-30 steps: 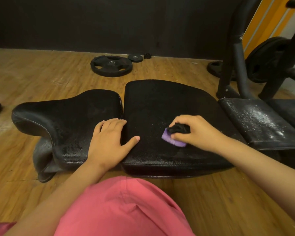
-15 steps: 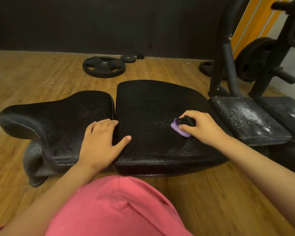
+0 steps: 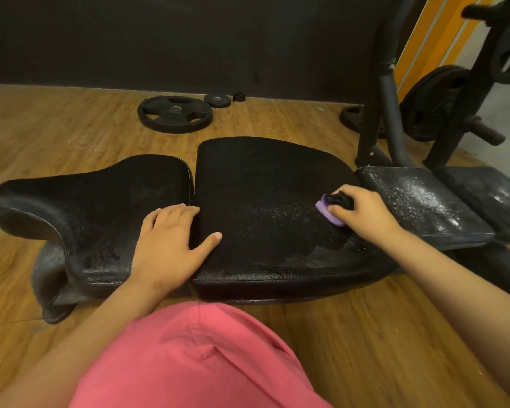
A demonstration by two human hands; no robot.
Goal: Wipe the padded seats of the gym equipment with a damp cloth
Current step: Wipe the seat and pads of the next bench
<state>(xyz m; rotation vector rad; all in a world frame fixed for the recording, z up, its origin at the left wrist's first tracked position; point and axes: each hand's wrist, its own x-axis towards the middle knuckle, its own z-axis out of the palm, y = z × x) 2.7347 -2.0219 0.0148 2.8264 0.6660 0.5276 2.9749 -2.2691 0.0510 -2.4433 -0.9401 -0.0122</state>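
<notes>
While the right hand [image 3: 362, 213] bears down near the right edge of the wide seat pad [image 3: 262, 184], its fingers are curled tight round a bunched purple-and-black cloth [image 3: 330, 214], and the cloth touches the pad surface. Left hand [image 3: 171, 242] lies flat across the seam at the wide pad's left edge: fingers straight and close together on the contoured pad [image 3: 95, 201] next door, thumb splayed onto the wide pad. Wet sheen and fine white specks show on the wide pad between the hands and toward its near edge. Just right of the wide pad: narrower pad [image 3: 418, 201], heavily white-speckled. Behind the wide pad on the wood floor [image 3: 56, 128]: large weight plate [image 3: 174, 113], small plate [image 3: 217, 100] beside it. Behind-right: dark rack uprights [image 3: 389, 98] carrying a loaded plate [image 3: 433, 104]. Near side of the wide pad: the person's pink clothing [image 3: 195, 357]
</notes>
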